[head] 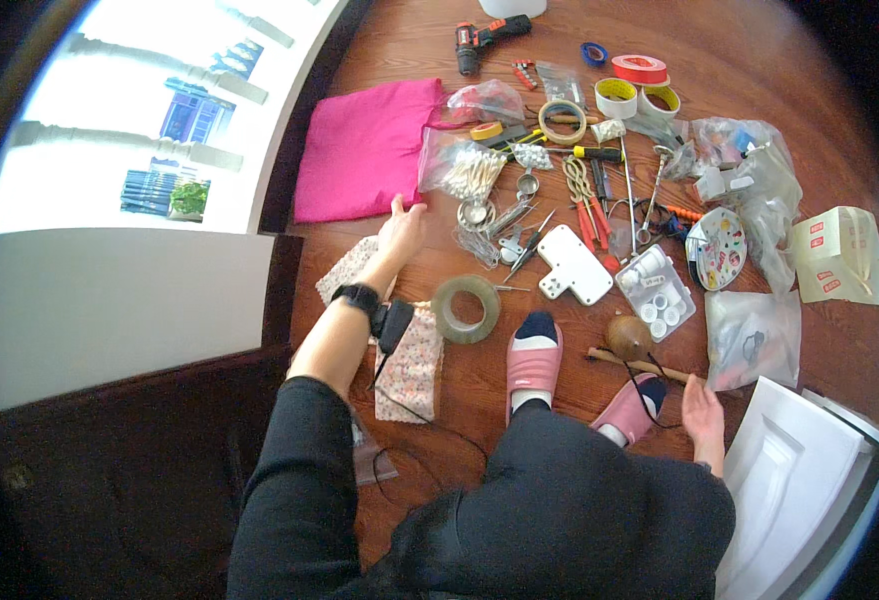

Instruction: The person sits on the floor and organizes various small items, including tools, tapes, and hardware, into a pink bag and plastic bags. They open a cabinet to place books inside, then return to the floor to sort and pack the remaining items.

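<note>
My left hand (403,231) reaches to the near edge of a bright pink folded cloth (372,150). Its fingers are apart at the cloth's corner; whether they touch it is hard to tell. Under and beside that wrist lie two floral fabric pouches (409,367) (351,268) and a roll of clear packing tape (454,330). My right hand (702,416), palm showing, is by the end of a wooden stick (668,369), with nothing visibly gripped. Near the stick sits a round brown wooden object (629,336) with a black cord.
Spread over the wood floor are a cordless drill (477,41), tape rolls (616,97), bagged cotton swabs (473,171), red-handled pliers (589,217), a white plastic casing (576,264) and a clear parts box (655,294). White balusters (154,142) stand left; a white panelled door (792,457) stands right.
</note>
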